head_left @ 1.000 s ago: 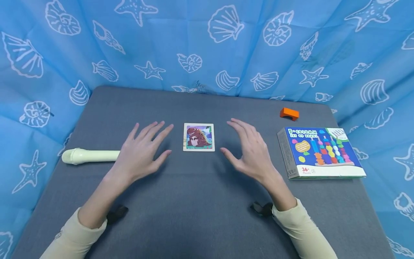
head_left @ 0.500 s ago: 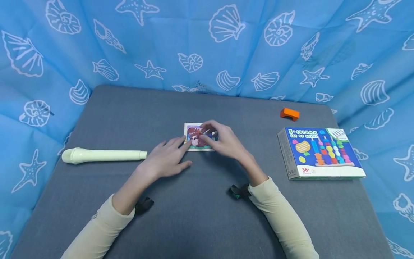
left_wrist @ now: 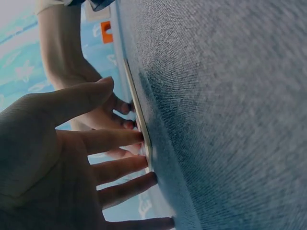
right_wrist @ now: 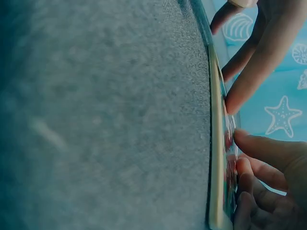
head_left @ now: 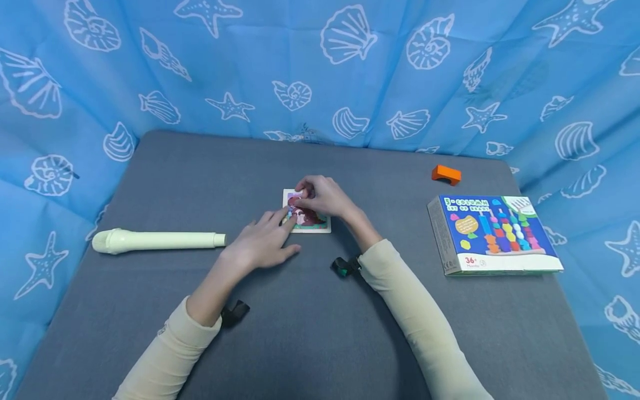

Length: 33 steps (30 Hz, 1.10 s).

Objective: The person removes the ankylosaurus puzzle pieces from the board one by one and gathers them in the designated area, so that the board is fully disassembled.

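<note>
A small square dinosaur picture puzzle with a pale frame lies flat on the grey table. My left hand rests at its left side, fingers spread and fairly straight. In the left wrist view these fingertips touch the puzzle's edge. Over the puzzle's upper part, my right hand has its fingers curled, with thumb and fingertips together on the picture. Seen edge-on in the right wrist view, the puzzle lies under the right thumb. Whether a single piece is lifted is hidden by the fingers.
A pale green toy microphone lies to the left. To the right is a bead-set box, with an orange arch block behind it. A blue curtain with shell prints hangs beyond the table's far edge.
Both hands came inward from either side to the puzzle. The left fingers settled on its left edge. The right hand then slid left and slightly up across the picture.
</note>
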Tool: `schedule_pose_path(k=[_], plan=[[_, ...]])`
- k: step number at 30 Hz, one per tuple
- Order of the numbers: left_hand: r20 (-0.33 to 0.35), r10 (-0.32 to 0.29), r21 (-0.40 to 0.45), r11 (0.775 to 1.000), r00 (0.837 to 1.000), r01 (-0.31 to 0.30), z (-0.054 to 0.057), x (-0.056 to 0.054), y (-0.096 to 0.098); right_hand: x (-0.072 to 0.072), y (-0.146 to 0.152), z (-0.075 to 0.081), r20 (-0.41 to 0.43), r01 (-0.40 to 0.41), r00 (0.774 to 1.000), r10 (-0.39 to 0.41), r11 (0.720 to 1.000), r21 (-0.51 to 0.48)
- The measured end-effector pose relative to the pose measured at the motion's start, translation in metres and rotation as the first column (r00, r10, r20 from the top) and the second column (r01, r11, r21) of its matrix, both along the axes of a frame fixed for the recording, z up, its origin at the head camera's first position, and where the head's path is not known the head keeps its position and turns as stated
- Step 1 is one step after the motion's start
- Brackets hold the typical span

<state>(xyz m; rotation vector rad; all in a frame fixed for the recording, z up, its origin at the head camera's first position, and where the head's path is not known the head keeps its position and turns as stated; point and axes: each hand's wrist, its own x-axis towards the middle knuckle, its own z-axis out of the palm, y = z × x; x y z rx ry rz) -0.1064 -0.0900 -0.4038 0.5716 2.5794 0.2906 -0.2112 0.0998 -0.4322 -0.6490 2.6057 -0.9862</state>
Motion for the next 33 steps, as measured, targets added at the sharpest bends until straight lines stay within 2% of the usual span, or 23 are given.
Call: schedule_pose_path(k=[8, 20, 25, 33], plan=[[0.031, 0.009, 0.024, 1.000, 0.999, -0.010, -0.0004, 0.0000, -0.0027, -0.0030, -0.0039, 0.0005, -0.003, 0.011, 1.000, -0.011, 0.998, 0.056], [0.041, 0.012, 0.047, 0.999, 0.999, -0.014, -0.0001, 0.0001, -0.0030, -0.0023, -0.0050, 0.0022, -0.065, -0.030, 0.997, 0.038, 0.993, 0.113], [0.042, 0.014, 0.051, 0.999, 0.999, -0.016, 0.0004, 0.0005, -0.0025, -0.0035, -0.0054, 0.0023, -0.039, -0.026, 0.999, 0.030, 0.993, 0.114], [0.040, 0.013, 0.069, 0.997, 0.999, -0.016, 0.0006, 0.0009, -0.0026, -0.0089, -0.0052, 0.0046, 0.046, -0.024, 0.999, 0.019, 0.994, 0.108]])
